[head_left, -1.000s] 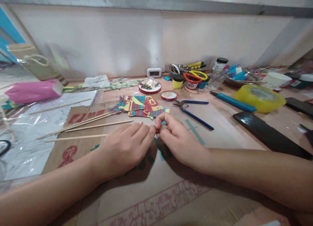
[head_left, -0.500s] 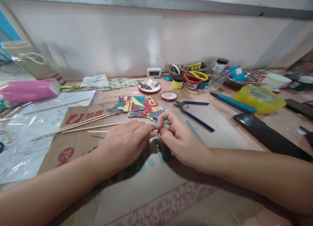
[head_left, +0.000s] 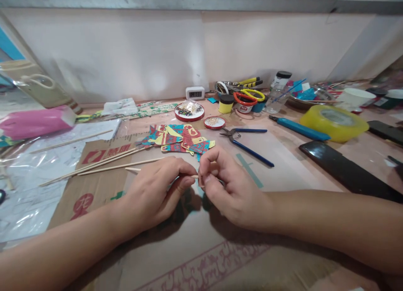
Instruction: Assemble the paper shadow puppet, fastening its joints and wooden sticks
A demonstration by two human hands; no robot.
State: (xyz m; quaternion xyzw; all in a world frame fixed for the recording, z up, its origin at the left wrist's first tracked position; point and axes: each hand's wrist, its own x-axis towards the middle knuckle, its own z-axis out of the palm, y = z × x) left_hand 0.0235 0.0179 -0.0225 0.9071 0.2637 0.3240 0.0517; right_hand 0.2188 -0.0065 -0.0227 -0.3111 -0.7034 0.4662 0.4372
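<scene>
My left hand (head_left: 160, 186) is closed around a thin wooden stick (head_left: 132, 169); its rear end shows left of the hand and its tip pokes out between thumb and forefinger. Right at that tip, my right hand (head_left: 231, 188) pinches with curled thumb and forefinger; what lies in the pinch is too small and covered to make out. Just behind both hands lies a jointed, painted card figure (head_left: 181, 137) in red, blue and yellow. Several more wooden sticks (head_left: 103, 167) lie left of it, two of them reaching to its edge. Blue-handled pliers (head_left: 250, 150) rest to the right.
Cardboard (head_left: 103, 190) covers the work surface. Behind stand a bead dish (head_left: 189, 118), a smaller red-rimmed dish (head_left: 214, 122), a clock (head_left: 194, 93) and paint jars (head_left: 226, 104). On the right are a blue cutter knife (head_left: 302, 129), yellow tape roll (head_left: 333, 123) and black phone (head_left: 349, 169).
Both hands have shifted slightly down, and the left fingers now sit a little farther from the right ones. Less of the stick shows behind my left hand. The view has shifted slightly.
</scene>
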